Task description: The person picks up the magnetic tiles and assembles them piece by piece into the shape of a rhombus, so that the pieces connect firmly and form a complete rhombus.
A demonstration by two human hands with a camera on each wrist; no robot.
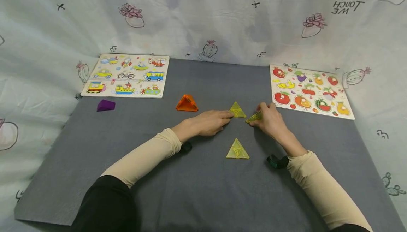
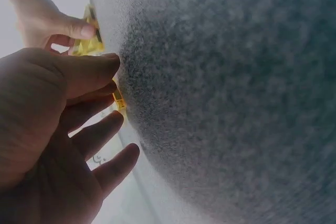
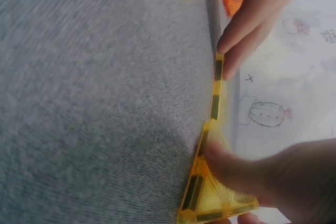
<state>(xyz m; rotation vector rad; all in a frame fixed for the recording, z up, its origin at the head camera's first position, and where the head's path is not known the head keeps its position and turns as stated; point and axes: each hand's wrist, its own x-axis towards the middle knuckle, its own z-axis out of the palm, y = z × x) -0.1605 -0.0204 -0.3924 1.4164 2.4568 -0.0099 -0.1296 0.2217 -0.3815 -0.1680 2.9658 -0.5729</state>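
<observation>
My right hand [image 1: 272, 122] pinches a translucent yellow triangular tile [image 1: 254, 117], tilted up from the table in the right wrist view, thumb on its face. Just left of it, another yellow triangular tile [image 1: 237, 110] lies flat. The fingertips of my left hand [image 1: 208, 123] touch that flat tile's left corner, fingers extended. In the left wrist view the left hand's fingers [image 2: 116, 169] are spread and loosely bent. The two tiles sit close together, their corners nearly meeting. A third yellow triangular tile [image 1: 237, 150] lies nearer to me, between the forearms.
An orange pyramid of triangular pieces [image 1: 187, 103] stands beyond the left hand. A purple block [image 1: 106, 105] sits farther left. Two picture puzzle boards, vehicles [image 1: 125, 75] and fruits [image 1: 310, 90], lie at the back corners of the grey table [image 1: 203, 196]. Patterned cloth [image 1: 222, 23] hangs behind.
</observation>
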